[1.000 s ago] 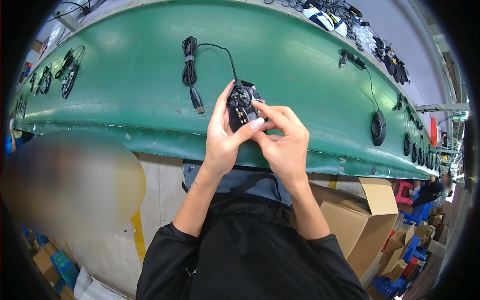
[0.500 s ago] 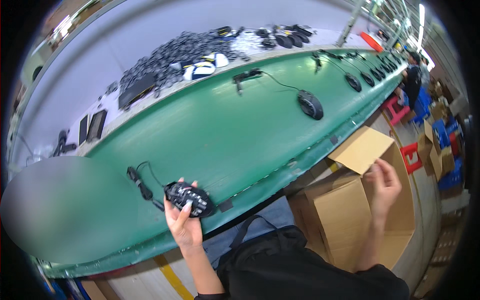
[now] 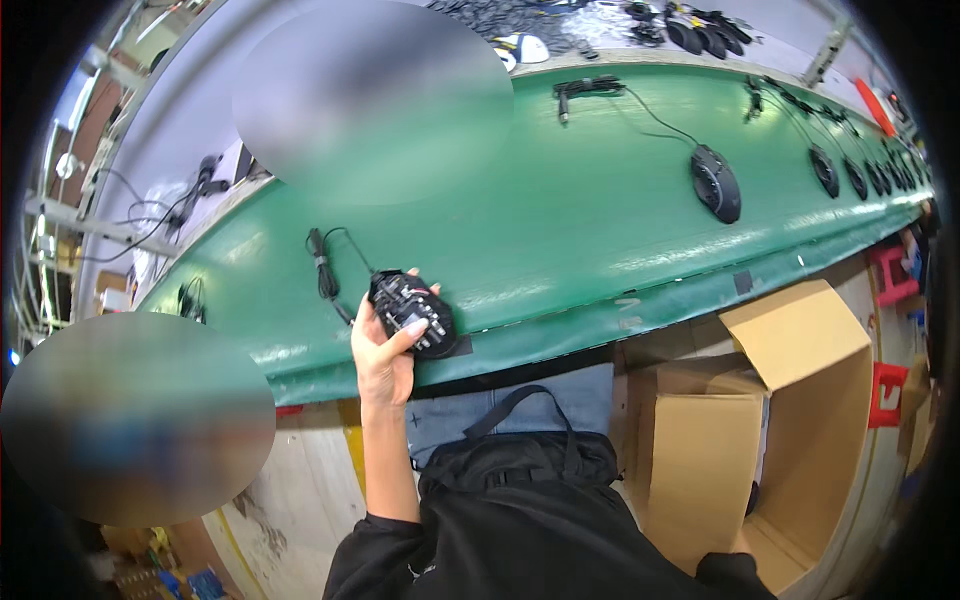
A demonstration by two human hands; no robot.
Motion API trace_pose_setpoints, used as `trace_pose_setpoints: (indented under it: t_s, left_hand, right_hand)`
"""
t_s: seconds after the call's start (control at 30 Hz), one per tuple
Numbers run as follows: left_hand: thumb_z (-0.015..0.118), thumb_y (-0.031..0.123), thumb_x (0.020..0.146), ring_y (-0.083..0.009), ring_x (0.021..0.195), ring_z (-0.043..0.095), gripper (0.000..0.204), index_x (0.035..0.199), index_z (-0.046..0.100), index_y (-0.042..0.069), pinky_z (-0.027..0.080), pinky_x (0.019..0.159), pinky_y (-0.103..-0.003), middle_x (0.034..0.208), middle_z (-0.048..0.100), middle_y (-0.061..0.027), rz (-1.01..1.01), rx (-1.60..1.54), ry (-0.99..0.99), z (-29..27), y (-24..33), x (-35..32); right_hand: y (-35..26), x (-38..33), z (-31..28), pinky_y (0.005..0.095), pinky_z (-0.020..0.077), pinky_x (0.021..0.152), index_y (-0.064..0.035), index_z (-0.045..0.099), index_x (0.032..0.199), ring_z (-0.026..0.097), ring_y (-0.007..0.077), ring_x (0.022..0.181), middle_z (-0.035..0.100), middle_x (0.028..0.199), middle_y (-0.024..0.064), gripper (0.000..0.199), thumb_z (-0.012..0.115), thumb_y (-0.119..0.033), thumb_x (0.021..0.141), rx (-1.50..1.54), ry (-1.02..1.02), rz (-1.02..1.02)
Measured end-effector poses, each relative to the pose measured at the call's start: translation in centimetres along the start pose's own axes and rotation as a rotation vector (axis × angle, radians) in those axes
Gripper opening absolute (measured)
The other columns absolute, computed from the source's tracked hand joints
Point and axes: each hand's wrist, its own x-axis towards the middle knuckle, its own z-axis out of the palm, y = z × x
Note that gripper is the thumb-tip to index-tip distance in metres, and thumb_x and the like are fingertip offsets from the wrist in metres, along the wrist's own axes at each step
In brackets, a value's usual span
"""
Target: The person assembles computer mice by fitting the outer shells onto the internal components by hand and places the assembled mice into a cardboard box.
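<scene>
My left hand [image 3: 385, 355] holds a black computer mouse [image 3: 415, 318] over the near edge of the green work surface [image 3: 480, 260]. Its thumb lies across the mouse, and inner parts show on the upward side. The mouse's cable [image 3: 322, 265] runs to a tied bundle on the green surface, left of the hand. My right hand is out of sight; only a black sleeve [image 3: 732, 572] shows at the lower edge, by an open cardboard box [image 3: 700, 460].
Further right on the surface lie another black mouse [image 3: 716, 185] with its tied cable and a row of several more [image 3: 824, 170]. Along the back ledge are piled dark parts [image 3: 480, 18] and a white-and-blue item [image 3: 525, 47]. Red stools [image 3: 887, 395] stand beyond the box.
My right hand has left the box flap and gone out of view. My left hand still grips the mouse. The whole view has shifted to the left.
</scene>
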Motion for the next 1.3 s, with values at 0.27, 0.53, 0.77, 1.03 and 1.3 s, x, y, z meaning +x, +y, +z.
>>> trace_pose_setpoints:
  t_s: [0.27, 0.53, 0.77, 1.03, 1.3]
  left_hand:
    - [0.065, 0.015, 0.086, -0.0418, 0.113, 0.061, 0.053, 0.132, 0.043, 0.001, 0.055, 0.092, -0.049, 0.132, 0.052, -0.0264, -0.066, 0.074, -0.028, -0.1, -0.2, -0.1]
    - [0.051, 0.023, 0.098, -0.0302, 0.120, 0.056, 0.048, 0.140, 0.041, 0.001, 0.055, 0.088, -0.039, 0.142, 0.049, -0.0156, -0.076, 0.074, -0.014, -1.9, -0.8, 0.4]
    - [0.057, 0.010, 0.092, -0.0278, 0.096, 0.066, 0.026, 0.108, 0.064, -0.009, 0.053, 0.083, -0.037, 0.106, 0.068, -0.0200, -0.032, 0.117, 0.088, 2.3, -0.1, -1.0]
    - [0.055, 0.001, 0.091, -0.0306, 0.109, 0.062, 0.029, 0.117, 0.057, -0.013, 0.051, 0.098, -0.039, 0.122, 0.061, -0.0232, 0.157, 0.351, 0.032, -2.8, -0.3, 1.8]
    - [0.052, 0.007, 0.093, -0.0308, 0.124, 0.049, 0.044, 0.133, 0.041, -0.006, 0.040, 0.105, -0.043, 0.138, 0.047, -0.0205, -0.092, 0.377, -0.402, -3.5, -0.2, 3.0]
  right_hand:
    - [7.5, -2.1, -2.6, 0.0464, 0.0386, 0.107, 0.0105, 0.045, 0.135, 0.050, 0.0428, 0.124, 0.051, 0.133, 0.0319, 0.069, 0.066, -0.031, 0.084, 0.098, 0.182, 0.364]
    - [9.0, 2.7, 0.5, 0.0542, 0.0488, 0.090, 0.0039, 0.055, 0.117, 0.059, 0.0408, 0.110, 0.059, 0.122, 0.0256, 0.048, 0.060, -0.025, 0.079, -0.093, 0.078, 0.338]
    - [17.1, -1.8, 0.1, 0.0489, 0.0524, 0.085, -0.0011, 0.050, 0.116, 0.063, 0.0387, 0.105, 0.060, 0.120, 0.0210, 0.038, 0.063, -0.011, 0.082, -0.268, 0.462, 0.725]
    - [21.4, -4.9, 1.7, 0.0471, 0.0551, 0.086, -0.0003, 0.048, 0.123, 0.066, 0.0400, 0.100, 0.067, 0.107, 0.0233, 0.050, 0.065, -0.009, 0.077, -0.091, 0.223, 0.726]
    - [15.2, -3.8, -12.1, 0.0494, 0.0552, 0.074, 0.0018, 0.059, 0.108, 0.067, 0.0428, 0.087, 0.068, 0.093, 0.0248, 0.066, 0.081, -0.024, 0.052, -0.024, 0.004, 0.277]
